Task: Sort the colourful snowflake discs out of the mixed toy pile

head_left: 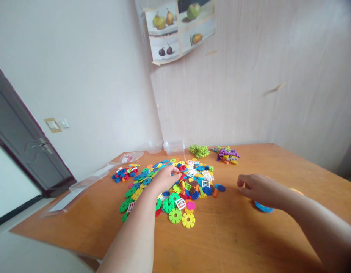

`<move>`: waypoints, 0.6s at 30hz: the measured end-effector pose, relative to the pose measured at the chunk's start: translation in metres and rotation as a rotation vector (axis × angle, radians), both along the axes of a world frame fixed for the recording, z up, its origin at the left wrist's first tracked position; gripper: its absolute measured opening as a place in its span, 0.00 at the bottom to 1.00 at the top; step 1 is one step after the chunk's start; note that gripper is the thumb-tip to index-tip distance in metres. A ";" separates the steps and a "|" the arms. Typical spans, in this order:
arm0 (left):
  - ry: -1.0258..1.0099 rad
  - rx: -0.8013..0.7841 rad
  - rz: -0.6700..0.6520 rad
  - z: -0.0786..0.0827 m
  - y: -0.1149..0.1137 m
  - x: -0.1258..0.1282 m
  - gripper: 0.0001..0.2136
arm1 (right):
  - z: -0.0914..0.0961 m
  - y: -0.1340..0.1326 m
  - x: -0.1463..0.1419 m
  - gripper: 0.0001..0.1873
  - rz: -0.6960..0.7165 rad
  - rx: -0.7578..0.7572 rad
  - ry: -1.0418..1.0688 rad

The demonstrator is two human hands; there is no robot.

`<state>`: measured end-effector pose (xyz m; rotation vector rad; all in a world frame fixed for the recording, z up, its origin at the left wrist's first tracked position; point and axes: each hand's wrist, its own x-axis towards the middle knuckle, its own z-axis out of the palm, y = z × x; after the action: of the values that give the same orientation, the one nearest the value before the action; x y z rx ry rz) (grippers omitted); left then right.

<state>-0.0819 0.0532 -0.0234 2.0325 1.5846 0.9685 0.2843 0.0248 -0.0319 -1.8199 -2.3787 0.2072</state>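
A heap of bright plastic snowflake discs and white lattice pieces (175, 189) lies on the orange wooden table (221, 235). My left hand (165, 177) reaches into the middle of the heap, fingers curled down among the pieces; what they pinch is hidden. My right hand (259, 189) rests on the table to the right of the heap, fingers loosely curled, beside a blue disc (263, 207) that shows under the wrist. A yellow-orange disc (296, 191) peeks out behind that forearm.
Behind the heap sit a light green cluster (199, 151) and a purple-and-yellow cluster (227, 154). A small red-and-blue pile (123, 173) lies at the left. Clear plastic tubs (173, 147) stand by the wall, a clear lid (87, 182) along the table's left edge.
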 end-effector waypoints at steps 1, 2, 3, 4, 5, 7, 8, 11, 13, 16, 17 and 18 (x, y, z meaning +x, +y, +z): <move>0.033 0.001 -0.025 0.000 -0.001 0.001 0.09 | 0.001 -0.001 -0.002 0.10 0.000 0.002 0.011; 0.068 0.000 -0.040 0.000 -0.002 0.002 0.08 | 0.001 -0.001 -0.003 0.11 0.002 -0.001 0.022; 0.096 0.000 -0.042 -0.001 -0.002 0.002 0.08 | 0.001 -0.002 -0.004 0.11 0.007 -0.006 0.031; 0.115 -0.001 -0.035 -0.001 -0.001 0.001 0.07 | 0.001 -0.002 -0.004 0.12 0.014 -0.012 0.037; 0.123 -0.001 -0.020 -0.002 0.000 -0.001 0.07 | 0.001 -0.002 -0.004 0.13 0.024 -0.016 0.040; 0.109 0.001 0.034 -0.003 0.002 -0.005 0.06 | 0.001 -0.001 -0.004 0.13 0.040 -0.012 0.041; 0.091 0.000 0.066 -0.003 0.003 -0.008 0.06 | 0.000 -0.001 -0.004 0.13 0.043 -0.006 0.043; 0.008 -0.029 0.138 0.000 0.004 -0.013 0.05 | -0.002 0.001 -0.004 0.13 0.049 0.008 0.055; -0.073 -0.068 0.153 0.004 0.002 -0.013 0.07 | -0.003 0.002 -0.004 0.13 0.058 0.015 0.061; -0.215 -0.124 0.151 0.010 -0.001 -0.012 0.11 | -0.004 0.003 -0.004 0.14 0.063 0.016 0.065; -0.253 -0.141 0.148 0.012 -0.002 -0.011 0.11 | -0.004 0.003 -0.004 0.15 0.059 0.014 0.062; -0.282 -0.158 0.144 0.013 -0.002 -0.011 0.11 | -0.004 0.003 -0.005 0.15 0.054 0.012 0.057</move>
<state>-0.0930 0.0511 -0.0104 1.6151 1.6126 1.0895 0.2798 0.0275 -0.0358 -1.7217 -2.3865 0.2465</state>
